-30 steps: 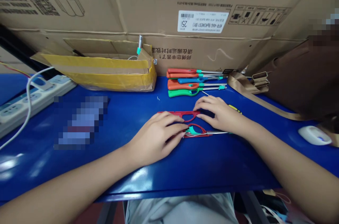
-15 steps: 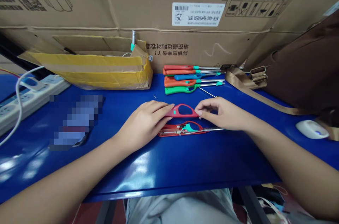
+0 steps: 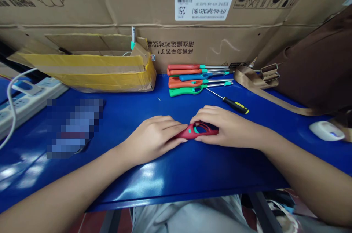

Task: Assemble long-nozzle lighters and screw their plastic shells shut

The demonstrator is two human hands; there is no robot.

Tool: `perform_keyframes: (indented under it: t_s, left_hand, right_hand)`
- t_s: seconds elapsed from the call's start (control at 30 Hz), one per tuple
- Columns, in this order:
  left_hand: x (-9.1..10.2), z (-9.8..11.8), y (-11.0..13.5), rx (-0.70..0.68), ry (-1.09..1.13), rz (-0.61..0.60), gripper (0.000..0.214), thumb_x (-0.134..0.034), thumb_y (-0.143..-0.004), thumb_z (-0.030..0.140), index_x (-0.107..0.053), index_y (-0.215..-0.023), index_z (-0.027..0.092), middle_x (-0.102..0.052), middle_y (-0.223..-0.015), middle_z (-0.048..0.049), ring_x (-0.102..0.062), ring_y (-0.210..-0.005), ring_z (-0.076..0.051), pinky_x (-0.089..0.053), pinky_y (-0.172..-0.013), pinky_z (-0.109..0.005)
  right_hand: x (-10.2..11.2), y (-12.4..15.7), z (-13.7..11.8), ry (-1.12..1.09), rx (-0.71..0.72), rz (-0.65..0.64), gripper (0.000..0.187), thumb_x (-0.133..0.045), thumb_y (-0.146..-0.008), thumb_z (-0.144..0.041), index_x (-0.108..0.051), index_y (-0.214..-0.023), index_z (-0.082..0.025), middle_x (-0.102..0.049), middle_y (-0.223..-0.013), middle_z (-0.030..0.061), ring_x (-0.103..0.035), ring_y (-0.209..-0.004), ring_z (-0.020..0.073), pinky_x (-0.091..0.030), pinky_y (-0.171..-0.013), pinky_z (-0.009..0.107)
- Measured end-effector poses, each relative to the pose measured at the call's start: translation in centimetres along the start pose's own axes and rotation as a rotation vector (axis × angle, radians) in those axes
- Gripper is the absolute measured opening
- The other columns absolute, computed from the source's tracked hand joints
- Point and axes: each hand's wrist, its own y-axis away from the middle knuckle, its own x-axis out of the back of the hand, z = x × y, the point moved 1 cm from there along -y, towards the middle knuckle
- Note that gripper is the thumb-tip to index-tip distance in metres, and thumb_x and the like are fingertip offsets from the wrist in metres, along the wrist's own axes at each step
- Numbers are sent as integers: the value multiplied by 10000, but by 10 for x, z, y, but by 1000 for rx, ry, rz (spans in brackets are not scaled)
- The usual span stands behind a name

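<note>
A red lighter handle (image 3: 192,132) with a teal trigger in its loop lies near the front middle of the blue table (image 3: 170,174). My left hand (image 3: 154,137) presses on its left end, fingers closed over it. My right hand (image 3: 225,126) covers its right end, fingers curled round the loop. The two red shell halves now sit together under my hands; the metal tube is hidden by my right hand.
Several finished long lighters (image 3: 198,77) in red, blue, orange and green lie at the back. A yellow-black screwdriver (image 3: 233,104) lies right of them. A taped cardboard box (image 3: 90,69), a power strip (image 3: 22,97), a white mouse (image 3: 326,130) and a brown bag (image 3: 310,68) surround the work spot.
The red cover half, held above the other half earlier, has been brought down onto it. Both hands moved nearer and closed over the joined handle. The screwdriver is now uncovered.
</note>
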Motion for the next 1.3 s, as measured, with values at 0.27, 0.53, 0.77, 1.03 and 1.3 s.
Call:
perform_keyframes:
  t_s: [0.27, 0.53, 0.77, 1.03, 1.3]
  left_hand:
    - [6, 3, -2, 89, -32, -122, 245, -612, -985, 317, -698, -1174, 187, -742, -1083, -56, -667, -942, -207, -514, -822, -335]
    - [6, 5, -1, 111, -71, -156, 266, -583, -1006, 350, -700, -1184, 190, -719, -1056, -56, -651, -938, -215, -524, -790, -330]
    - [3, 7, 0, 123, -21, -86, 296, -566, -1012, 356, -698, -1217, 187, -724, -1057, -71, -651, -925, -209, -537, -796, -325]
    - [2, 5, 0, 123, -8, -106, 263, -620, -989, 351, -716, -1169, 184, -722, -1063, -58, -641, -933, -211, -531, -794, -326]
    - [1, 6, 1, 124, -5, -111, 256, -647, -979, 336, -729, -1171, 188, -718, -1056, -41, -631, -922, -199, -534, -788, -329]
  right_hand:
    - [-4, 0, 2, 13, 22, -13, 255, -660, -944, -311, -646, -1182, -221, -640, -1193, 83, -593, -1100, 240, -458, -985, 408]
    - [-4, 1, -1, -14, -45, -21, 264, -672, -931, -309, -641, -1176, -217, -649, -1159, 72, -604, -1070, 239, -474, -952, 392]
    - [0, 2, -5, -29, -62, -30, 245, -654, -913, -267, -640, -1155, -226, -663, -1133, 63, -625, -1026, 232, -496, -887, 367]
    - [-3, 2, -5, 38, -53, -35, 226, -667, -917, -304, -639, -1123, -214, -659, -1137, 64, -620, -1053, 241, -482, -910, 384]
    - [-5, 3, -8, 5, -105, -36, 231, -686, -918, -308, -626, -1121, -218, -636, -1139, 42, -611, -1031, 222, -486, -849, 356]
